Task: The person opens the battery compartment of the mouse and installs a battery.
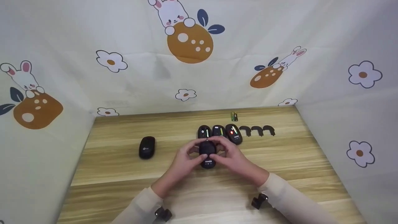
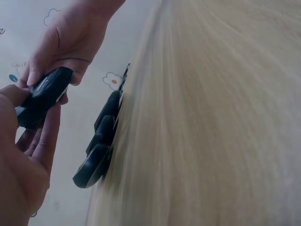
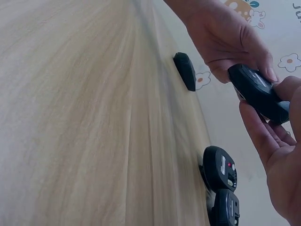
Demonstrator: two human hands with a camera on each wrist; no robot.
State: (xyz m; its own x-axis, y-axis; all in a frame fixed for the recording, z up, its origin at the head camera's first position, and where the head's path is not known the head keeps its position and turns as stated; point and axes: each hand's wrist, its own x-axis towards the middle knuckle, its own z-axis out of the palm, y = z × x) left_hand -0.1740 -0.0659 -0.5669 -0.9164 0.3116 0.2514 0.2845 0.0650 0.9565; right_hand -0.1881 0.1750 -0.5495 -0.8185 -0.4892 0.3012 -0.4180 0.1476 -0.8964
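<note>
Both hands hold one black computer mouse (image 1: 207,149) over the middle of the table, its underside facing up and a small printed label towards the person. My left hand (image 1: 185,158) grips its left side, and my right hand (image 1: 231,155) grips the right side. The two thumbs press on the underside while the fingers reach round the far end. In the left wrist view the held mouse (image 2: 44,96) is raised off the table, tilted between the hands. The right wrist view shows the right fingers beneath the mouse (image 3: 258,94).
Behind the hands, three mice (image 1: 233,134) lie belly up with open battery compartments. To their right are three curved black covers (image 1: 257,130), with two small batteries (image 1: 234,117) farther back. Another black mouse (image 1: 147,147) sits at left, top up. Patterned cloth walls (image 1: 136,81) surround the wooden table (image 1: 115,168).
</note>
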